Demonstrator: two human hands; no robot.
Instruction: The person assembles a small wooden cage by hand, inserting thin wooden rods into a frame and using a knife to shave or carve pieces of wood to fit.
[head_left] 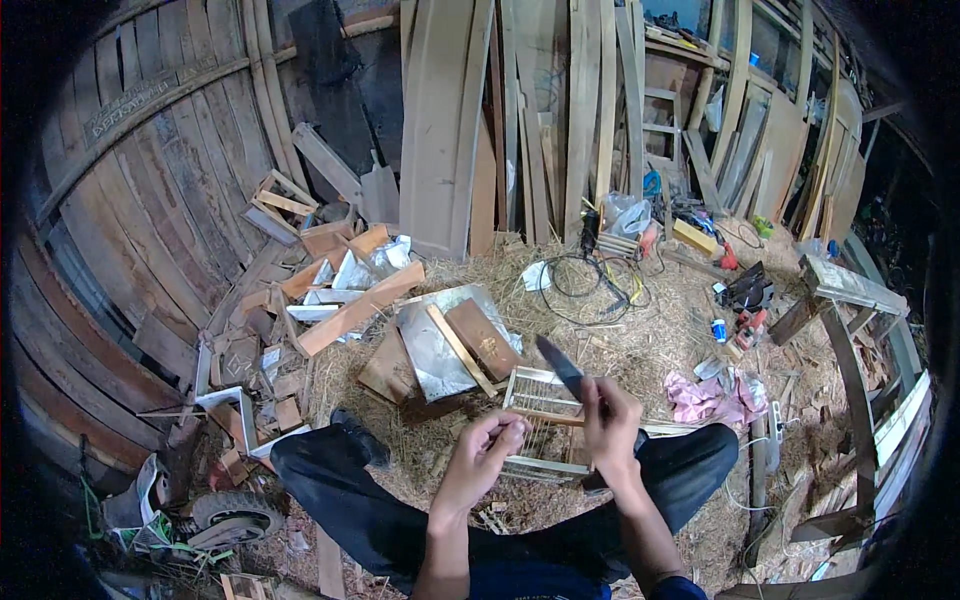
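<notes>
My right hand (612, 425) is closed round a knife (560, 366), its dark blade slanting up and to the left. My left hand (482, 455) is closed in a pinch, to the left of the knife and lower. Whatever may be between its fingertips is too small to make out. Under and between both hands lies a light wooden frame (545, 464) strung with thin parallel sticks; the right hand hides part of it. Just beyond stands a low work surface with a grey metal sheet (437, 360), a brown board (484, 341) and a narrow wood strip (461, 349).
Wood offcuts (362, 312) are heaped at the left. Black cables (590, 290) coil on the shavings ahead. A pink cloth (715, 395), a power tool (748, 330) and a wooden trestle (855, 288) stand right. Tall planks (445, 130) lean on the back wall.
</notes>
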